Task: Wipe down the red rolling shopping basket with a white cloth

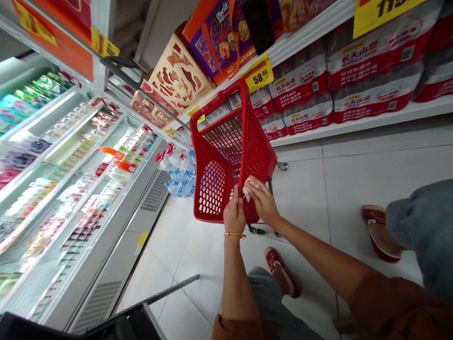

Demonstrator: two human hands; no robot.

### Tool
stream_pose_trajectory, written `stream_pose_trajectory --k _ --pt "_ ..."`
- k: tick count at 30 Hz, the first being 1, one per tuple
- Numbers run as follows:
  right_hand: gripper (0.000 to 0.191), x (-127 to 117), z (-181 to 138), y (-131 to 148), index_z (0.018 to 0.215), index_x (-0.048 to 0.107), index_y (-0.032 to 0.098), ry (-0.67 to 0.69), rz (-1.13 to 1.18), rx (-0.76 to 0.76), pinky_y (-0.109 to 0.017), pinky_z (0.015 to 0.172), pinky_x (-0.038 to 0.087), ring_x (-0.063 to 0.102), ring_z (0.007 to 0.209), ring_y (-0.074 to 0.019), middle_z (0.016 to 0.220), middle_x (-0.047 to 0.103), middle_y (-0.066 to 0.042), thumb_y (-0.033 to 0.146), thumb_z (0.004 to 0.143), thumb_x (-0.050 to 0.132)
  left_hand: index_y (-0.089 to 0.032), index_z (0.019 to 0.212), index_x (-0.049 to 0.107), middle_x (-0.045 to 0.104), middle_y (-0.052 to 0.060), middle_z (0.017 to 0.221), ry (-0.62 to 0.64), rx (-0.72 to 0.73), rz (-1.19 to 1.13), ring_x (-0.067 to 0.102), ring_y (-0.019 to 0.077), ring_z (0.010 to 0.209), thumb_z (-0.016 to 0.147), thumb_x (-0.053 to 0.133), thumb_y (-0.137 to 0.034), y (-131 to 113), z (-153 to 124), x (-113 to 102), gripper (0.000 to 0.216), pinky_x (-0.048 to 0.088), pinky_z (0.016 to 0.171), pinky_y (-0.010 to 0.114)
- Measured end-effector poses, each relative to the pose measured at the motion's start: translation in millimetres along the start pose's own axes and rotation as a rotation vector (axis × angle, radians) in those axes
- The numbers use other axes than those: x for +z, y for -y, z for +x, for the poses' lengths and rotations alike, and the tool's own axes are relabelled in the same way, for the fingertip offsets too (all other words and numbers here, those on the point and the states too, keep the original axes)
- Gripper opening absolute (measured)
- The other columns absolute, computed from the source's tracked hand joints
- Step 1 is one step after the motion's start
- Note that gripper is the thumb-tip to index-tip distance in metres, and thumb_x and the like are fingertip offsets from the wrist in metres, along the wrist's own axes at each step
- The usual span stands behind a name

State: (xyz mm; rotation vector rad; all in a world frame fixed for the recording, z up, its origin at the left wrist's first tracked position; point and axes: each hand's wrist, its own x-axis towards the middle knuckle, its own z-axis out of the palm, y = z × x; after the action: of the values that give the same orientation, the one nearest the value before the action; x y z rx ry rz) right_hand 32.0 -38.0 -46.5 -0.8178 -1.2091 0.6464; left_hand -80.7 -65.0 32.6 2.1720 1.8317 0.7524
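A red plastic shopping basket on wheels [215,184] stands on the tiled floor in front of me. My left hand [234,213] grips the basket's near rim, fingers curled over it, a gold bangle on the wrist. My right hand [261,198] is beside it, fingers pinched on a small whitish thing at the same rim; I cannot make out what it is. The basket's red handle [244,123] stands upright.
An open chiller [67,156] with packaged goods runs along the left. Shelves with bottled-water packs [354,80] and gift boxes [180,75] stand behind the basket. My feet in red shoes [281,269] are on the white tiles. A dark cart edge [141,311] is at bottom left.
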Motion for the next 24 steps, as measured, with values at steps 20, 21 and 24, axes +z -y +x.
stream_pose_trajectory --k 20,21,24 --pt "0.034 22.2 38.2 8.4 0.13 0.061 0.034 -0.001 0.065 0.072 -0.04 0.12 0.033 0.043 0.14 -0.0176 0.149 0.05 0.001 0.033 0.099 0.046 -0.015 0.146 0.042 0.054 0.011 0.144 -0.028 0.033 -0.17 0.052 0.0209 0.133 0.094 0.044 -0.027 8.4 -4.2 0.0 0.053 0.045 0.11 0.037" --pt "0.034 22.6 34.5 9.8 0.13 0.061 0.034 0.001 0.072 0.073 -0.04 0.12 0.033 0.043 0.14 -0.0177 0.149 0.049 0.001 0.033 0.099 0.046 -0.016 0.146 0.041 0.053 0.011 0.144 -0.027 0.031 -0.178 0.052 0.0206 0.133 0.094 0.044 -0.027 8.9 -4.5 0.2 0.053 0.044 0.111 0.037" --pt "0.035 24.3 20.9 14.0 0.132 0.059 0.035 0.017 0.101 0.071 -0.041 0.12 0.033 0.044 0.139 -0.018 0.151 0.047 0.001 0.031 0.099 0.046 -0.017 0.146 0.041 0.05 0.011 0.147 -0.019 0.02 -0.211 0.05 0.02 0.135 0.095 0.045 -0.027 12.6 -5.0 1.2 0.053 0.041 0.114 0.037"
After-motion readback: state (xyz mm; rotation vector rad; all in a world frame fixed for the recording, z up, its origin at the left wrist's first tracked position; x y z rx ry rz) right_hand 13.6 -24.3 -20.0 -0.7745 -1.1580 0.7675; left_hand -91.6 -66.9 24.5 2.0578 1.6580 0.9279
